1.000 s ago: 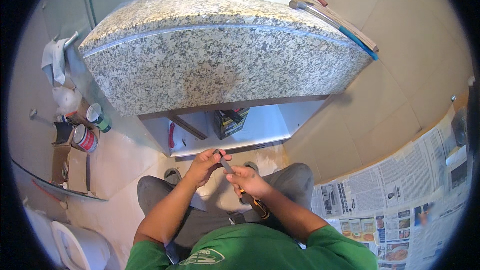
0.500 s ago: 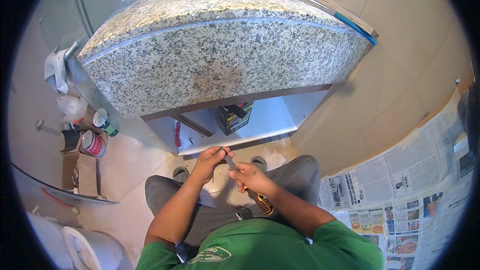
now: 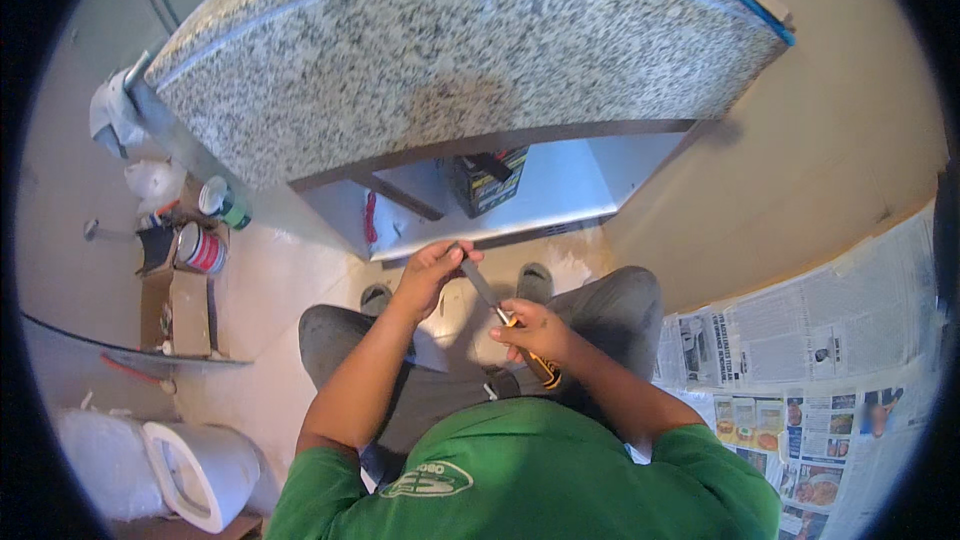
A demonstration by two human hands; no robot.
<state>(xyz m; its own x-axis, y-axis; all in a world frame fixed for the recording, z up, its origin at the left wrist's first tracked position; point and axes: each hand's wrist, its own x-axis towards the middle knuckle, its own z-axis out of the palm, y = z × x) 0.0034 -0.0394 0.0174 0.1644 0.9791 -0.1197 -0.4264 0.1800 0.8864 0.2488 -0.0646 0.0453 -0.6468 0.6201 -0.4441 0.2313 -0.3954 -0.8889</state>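
Tool (image 3: 484, 291) with flat grey metal blade and black-and-yellow handle (image 3: 543, 371) spans between both grips, apparently for steadiness: left hand (image 3: 430, 276) pinching its far tip, right hand (image 3: 538, 330) wrapping the handle.

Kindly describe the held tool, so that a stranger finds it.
Start at the granite counter. Lower in view, the left hand and right hand hold the flat-bladed tool. Unlike the blue rod above, its handle is yellow-and-black.

Right grip (image 3: 533, 331) — off the blade (image 3: 482, 285), onto the handle (image 3: 544, 370)
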